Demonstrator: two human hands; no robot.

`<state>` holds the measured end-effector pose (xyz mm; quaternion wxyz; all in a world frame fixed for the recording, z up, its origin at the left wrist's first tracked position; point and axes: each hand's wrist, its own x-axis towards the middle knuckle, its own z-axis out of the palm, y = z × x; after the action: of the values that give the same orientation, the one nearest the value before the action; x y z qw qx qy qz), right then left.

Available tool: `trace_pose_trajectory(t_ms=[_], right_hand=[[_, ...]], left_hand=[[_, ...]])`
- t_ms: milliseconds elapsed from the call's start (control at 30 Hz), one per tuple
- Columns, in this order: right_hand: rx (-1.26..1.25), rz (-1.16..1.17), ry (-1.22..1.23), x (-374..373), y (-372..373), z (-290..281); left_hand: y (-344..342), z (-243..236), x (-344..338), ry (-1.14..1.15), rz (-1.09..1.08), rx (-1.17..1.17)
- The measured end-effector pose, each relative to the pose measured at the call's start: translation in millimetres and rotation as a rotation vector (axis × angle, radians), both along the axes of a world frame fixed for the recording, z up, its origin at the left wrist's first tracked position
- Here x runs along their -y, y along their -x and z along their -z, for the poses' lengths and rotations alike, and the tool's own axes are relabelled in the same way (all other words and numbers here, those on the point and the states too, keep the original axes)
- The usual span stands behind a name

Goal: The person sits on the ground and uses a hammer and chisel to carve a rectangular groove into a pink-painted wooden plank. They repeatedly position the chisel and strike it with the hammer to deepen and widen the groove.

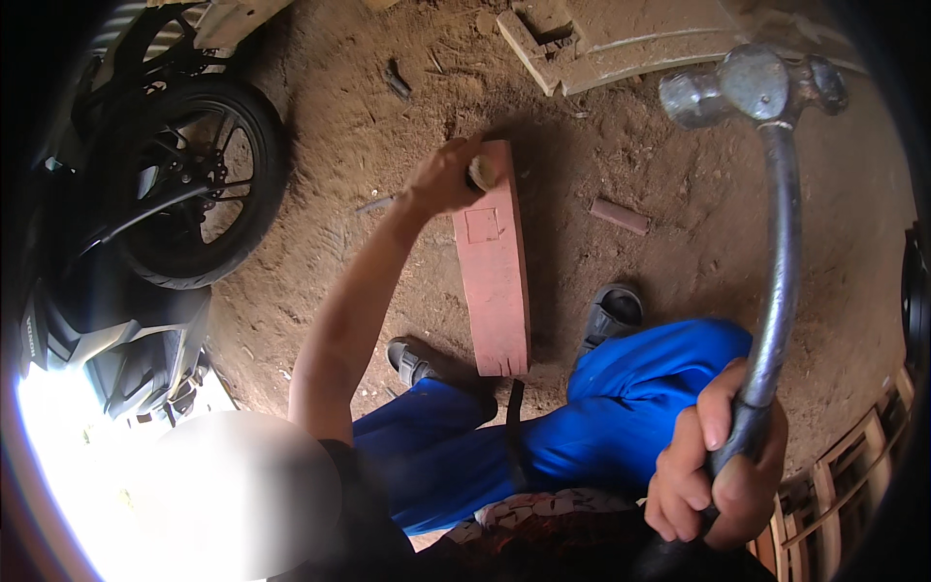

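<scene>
A reddish wooden beam (pixel 493 281) lies lengthwise on the ground between my feet. A rectangular outline is cut or marked on its top, and small notches show at its near end. My left hand (pixel 444 180) is closed round a chisel (pixel 482 175) over the beam's far part. The pale, round end of the chisel's handle faces up; its blade is hidden beneath. My right hand (pixel 722 475) grips the lower handle of a ball-peen hammer (pixel 782 242), raised at the right. The metal head is high above the ground, away from the chisel.
A motorcycle's black front wheel (pixel 199 184) stands at the left. A pale shaped wooden piece (pixel 621 44) lies at the far side. Right of the beam is a small wood offcut (pixel 621 215). Wooden slats (pixel 834 504) are stacked at the lower right. Shavings cover the dirt floor.
</scene>
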<state>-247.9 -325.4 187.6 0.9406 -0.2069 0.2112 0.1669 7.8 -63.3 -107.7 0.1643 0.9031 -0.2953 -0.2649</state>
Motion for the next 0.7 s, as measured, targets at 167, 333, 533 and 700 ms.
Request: trace_pose_trajectory(t_ms=[167, 333, 533, 700], right_hand=[[-0.102, 0.102, 0.158, -15.8, 6.7, -18.5], [-0.034, 0.064, 0.087, -17.5, 12.7, -19.4], [-0.146, 0.171, 0.039, -43.9, 2.3, -27.7], [0.175, -0.113, 0.132, -47.1, 5.5, -14.4]], left_hand=[[11.1, -11.0, 5.3, -0.146, -0.108, -0.101], [48.3, -11.4, -10.3, -0.246, -0.101, -0.02], [60.0, -44.8, 4.0, -0.436, -0.114, -0.071], [86.1, -37.3, -5.7, -0.527, 0.091, -0.173]])
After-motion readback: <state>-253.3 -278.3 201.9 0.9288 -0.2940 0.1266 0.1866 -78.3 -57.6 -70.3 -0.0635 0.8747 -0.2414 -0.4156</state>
